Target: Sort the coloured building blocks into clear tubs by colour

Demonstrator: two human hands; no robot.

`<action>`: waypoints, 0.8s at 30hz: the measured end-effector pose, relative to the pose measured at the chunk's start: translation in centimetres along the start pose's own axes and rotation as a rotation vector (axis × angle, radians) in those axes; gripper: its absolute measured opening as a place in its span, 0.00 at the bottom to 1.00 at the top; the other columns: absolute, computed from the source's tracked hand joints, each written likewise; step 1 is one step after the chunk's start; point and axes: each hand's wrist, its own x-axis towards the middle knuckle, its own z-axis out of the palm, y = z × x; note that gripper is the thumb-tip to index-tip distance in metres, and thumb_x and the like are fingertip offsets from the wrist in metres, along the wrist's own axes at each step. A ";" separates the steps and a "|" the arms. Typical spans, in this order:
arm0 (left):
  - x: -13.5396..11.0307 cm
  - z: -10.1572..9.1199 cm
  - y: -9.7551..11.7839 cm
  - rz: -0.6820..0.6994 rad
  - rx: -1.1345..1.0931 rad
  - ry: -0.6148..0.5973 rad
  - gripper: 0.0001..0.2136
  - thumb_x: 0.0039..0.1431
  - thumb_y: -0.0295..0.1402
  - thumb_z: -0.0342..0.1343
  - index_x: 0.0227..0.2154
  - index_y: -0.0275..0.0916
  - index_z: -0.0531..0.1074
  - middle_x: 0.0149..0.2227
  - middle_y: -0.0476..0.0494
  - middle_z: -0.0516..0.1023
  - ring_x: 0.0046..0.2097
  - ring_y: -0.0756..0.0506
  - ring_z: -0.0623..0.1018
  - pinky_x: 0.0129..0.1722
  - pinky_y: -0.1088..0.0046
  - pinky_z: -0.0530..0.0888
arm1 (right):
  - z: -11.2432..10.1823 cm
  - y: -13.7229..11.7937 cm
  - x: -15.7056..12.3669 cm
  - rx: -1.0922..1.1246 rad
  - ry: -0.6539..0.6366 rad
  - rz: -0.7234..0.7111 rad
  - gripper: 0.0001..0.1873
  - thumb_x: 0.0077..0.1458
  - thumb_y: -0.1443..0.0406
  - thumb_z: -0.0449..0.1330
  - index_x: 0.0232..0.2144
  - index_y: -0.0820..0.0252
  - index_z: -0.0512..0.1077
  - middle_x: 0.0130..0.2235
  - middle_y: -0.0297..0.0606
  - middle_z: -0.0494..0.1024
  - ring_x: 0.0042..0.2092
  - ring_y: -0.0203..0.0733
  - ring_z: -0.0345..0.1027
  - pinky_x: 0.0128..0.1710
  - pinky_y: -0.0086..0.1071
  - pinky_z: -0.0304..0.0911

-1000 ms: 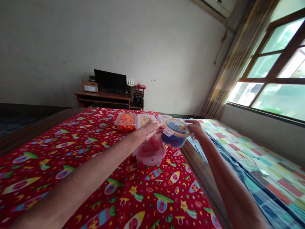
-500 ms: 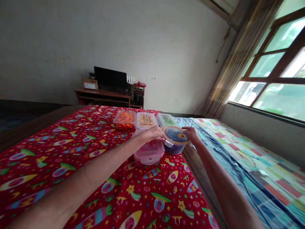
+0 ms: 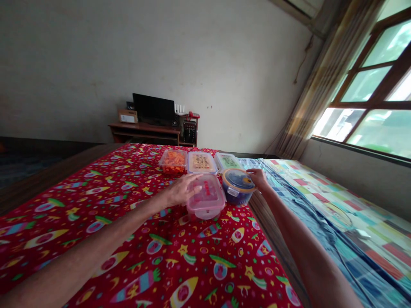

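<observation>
My left hand [image 3: 183,189] is open, its fingers stretched over the left edge of a pink-lidded rectangular food container [image 3: 207,199]; whether it touches the lid I cannot tell. At the right rim of a round blue food container [image 3: 238,192] with an orange-edged clear lid, my right hand [image 3: 258,179] has its fingers bent against the edge. The round container stands right of the pink one. Behind them sit an open-looking clear container of orange pieces [image 3: 174,161], a container with a pale yellow lid area [image 3: 202,163] and one with pale green [image 3: 228,161].
A red rocket-patterned cloth [image 3: 128,239] lies under the containers. To the right is a patchwork-patterned surface [image 3: 321,192] with a blue cloth along it. A desk [image 3: 144,129] with a black monitor [image 3: 153,109] stands against the wall, and a curtained window [image 3: 369,94] is at right.
My left hand has let go of the round container and moved left to the pink-lidded one, its fingers spreading. My right hand stays at the round container. The view has shifted slightly.
</observation>
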 end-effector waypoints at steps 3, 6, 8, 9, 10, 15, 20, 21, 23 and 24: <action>-2.7 1.2 -1.4 0.028 0.089 -0.147 0.38 0.54 0.56 0.52 0.63 0.36 0.58 0.66 0.32 0.56 0.66 0.33 0.55 0.63 0.55 0.58 | -0.4 -1.0 -0.3 -0.059 0.049 -0.019 0.18 0.42 0.70 0.55 0.36 0.66 0.79 0.35 0.49 0.80 0.42 0.51 0.73 0.45 0.42 0.66; -3.9 2.3 -2.0 0.039 0.131 -0.212 0.42 0.53 0.59 0.52 0.65 0.39 0.54 0.69 0.32 0.45 0.68 0.31 0.46 0.63 0.52 0.55 | -0.6 -3.3 -1.2 -0.128 0.145 -0.117 0.22 0.45 0.72 0.51 0.42 0.65 0.77 0.42 0.50 0.79 0.50 0.51 0.69 0.53 0.44 0.60; -4.0 2.9 -2.2 0.047 0.137 -0.212 0.40 0.54 0.58 0.51 0.65 0.40 0.54 0.69 0.33 0.45 0.69 0.32 0.45 0.64 0.51 0.53 | -0.3 -5.5 -2.5 -0.120 0.164 -0.243 0.23 0.47 0.72 0.49 0.43 0.63 0.77 0.42 0.47 0.79 0.48 0.48 0.70 0.53 0.42 0.60; -4.0 3.0 -2.2 0.051 0.136 -0.213 0.40 0.55 0.58 0.51 0.65 0.41 0.54 0.69 0.34 0.45 0.69 0.32 0.45 0.64 0.51 0.52 | 0.1 -6.8 -3.5 -0.082 0.142 -0.311 0.23 0.48 0.72 0.49 0.43 0.62 0.77 0.42 0.45 0.80 0.46 0.47 0.71 0.51 0.40 0.62; -3.9 3.0 -2.2 0.055 0.130 -0.211 0.39 0.55 0.58 0.50 0.65 0.41 0.54 0.69 0.34 0.46 0.68 0.32 0.46 0.64 0.51 0.53 | 0.6 -8.0 -4.7 -0.026 0.098 -0.388 0.22 0.49 0.72 0.49 0.42 0.61 0.77 0.41 0.43 0.80 0.44 0.45 0.72 0.49 0.38 0.63; -4.4 1.0 -2.7 0.045 0.068 0.051 0.29 0.62 0.51 0.43 0.60 0.39 0.63 0.65 0.36 0.59 0.66 0.36 0.57 0.63 0.55 0.57 | 4.6 -12.7 -13.0 0.152 -0.204 -0.687 0.21 0.50 0.72 0.49 0.42 0.56 0.77 0.38 0.38 0.81 0.39 0.41 0.73 0.41 0.32 0.65; -7.7 -2.3 -6.4 -0.178 0.112 0.356 0.21 0.59 0.39 0.42 0.49 0.39 0.73 0.51 0.39 0.75 0.53 0.40 0.73 0.57 0.60 0.67 | 9.4 -13.8 -20.4 0.121 -0.629 -1.063 0.21 0.47 0.74 0.53 0.43 0.59 0.74 0.38 0.40 0.79 0.39 0.41 0.72 0.39 0.29 0.63; -8.6 -2.7 -7.4 -0.256 0.108 0.381 0.20 0.57 0.38 0.43 0.47 0.39 0.74 0.48 0.38 0.77 0.49 0.40 0.75 0.53 0.61 0.70 | 10.4 -13.9 -21.3 0.089 -0.695 -1.125 0.19 0.47 0.74 0.55 0.42 0.59 0.73 0.38 0.40 0.79 0.40 0.42 0.71 0.40 0.30 0.63; -10.5 -3.1 -9.3 -0.404 0.063 0.379 0.20 0.54 0.37 0.44 0.44 0.38 0.75 0.42 0.38 0.78 0.41 0.41 0.77 0.44 0.64 0.74 | 12.4 -14.0 -22.6 0.023 -0.779 -1.191 0.16 0.46 0.72 0.57 0.40 0.60 0.73 0.37 0.40 0.79 0.40 0.43 0.71 0.40 0.30 0.63; -11.3 -3.2 -10.1 -0.471 0.020 0.365 0.20 0.53 0.38 0.44 0.43 0.37 0.75 0.40 0.38 0.78 0.39 0.41 0.78 0.40 0.65 0.75 | 13.4 -14.1 -23.1 -0.005 -0.800 -1.186 0.15 0.45 0.71 0.58 0.39 0.59 0.73 0.37 0.40 0.79 0.40 0.43 0.71 0.41 0.30 0.63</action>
